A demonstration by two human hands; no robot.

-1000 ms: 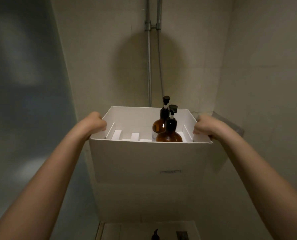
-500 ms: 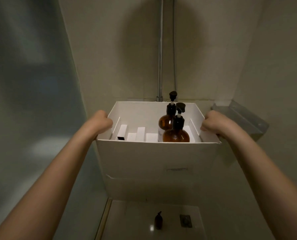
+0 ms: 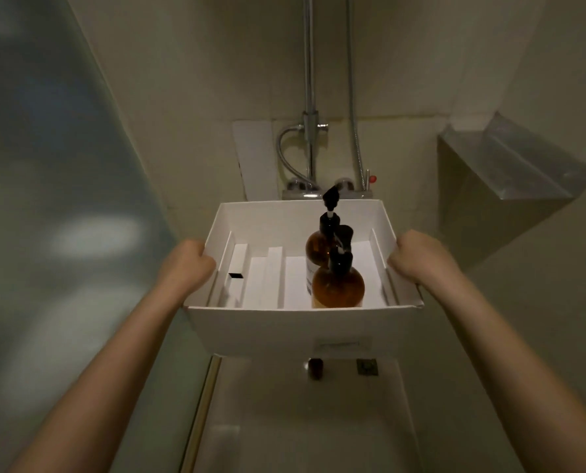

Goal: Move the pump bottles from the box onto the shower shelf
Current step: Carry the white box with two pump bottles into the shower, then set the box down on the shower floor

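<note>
I hold a white cardboard box (image 3: 284, 329) in the air inside a shower stall. My left hand (image 3: 187, 264) grips its left wall and my right hand (image 3: 417, 257) grips its right wall. Two amber pump bottles with black pumps stand upright in the right part of the box: the near bottle (image 3: 338, 288) in front, the far bottle (image 3: 317, 247) behind it. White dividers line the box floor. The metal shower shelf (image 3: 523, 169) is fixed to the right wall, above and to the right of the box, with nothing on it.
A chrome shower mixer (image 3: 318, 189) with riser pipe and hose is on the back wall just behind the box. A glass screen (image 3: 45, 199) stands on the left. On the shower floor below lie a small dark bottle (image 3: 315, 368) and a drain (image 3: 366, 366).
The view has tilted down and the box sits lower against the wall; the mixer, more of the shelf and more of the floor have come into sight. Both hands keep their grip.
</note>
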